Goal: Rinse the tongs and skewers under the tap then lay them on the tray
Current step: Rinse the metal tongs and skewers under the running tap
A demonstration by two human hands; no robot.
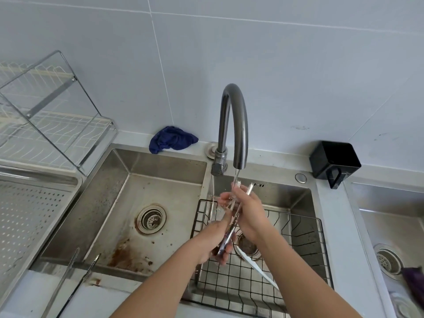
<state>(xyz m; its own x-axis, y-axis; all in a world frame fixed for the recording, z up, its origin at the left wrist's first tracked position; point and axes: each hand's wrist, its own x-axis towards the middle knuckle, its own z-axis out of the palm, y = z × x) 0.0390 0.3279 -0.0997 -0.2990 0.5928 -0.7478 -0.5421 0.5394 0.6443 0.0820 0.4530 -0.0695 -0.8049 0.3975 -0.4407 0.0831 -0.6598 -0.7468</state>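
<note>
Water runs from the curved grey tap [236, 125] over the right sink basin. I hold metal tongs [232, 222] upright in the stream. My left hand [216, 243] grips their lower handle end. My right hand [249, 211] wraps the upper arms, and the white tips [249, 187] stick out above my fingers. Two long metal skewers [75, 275] lie across the front left corner of the left basin onto the counter edge. A perforated steel tray [27, 216] sits at the far left.
A black wire basket [305, 246] sits in the right basin with a white utensil [257, 267] in it. A dish rack [46, 115] stands back left, a blue cloth [172, 138] and a black container [335, 161] sit behind the sinks. Another sink [390, 226] lies at right.
</note>
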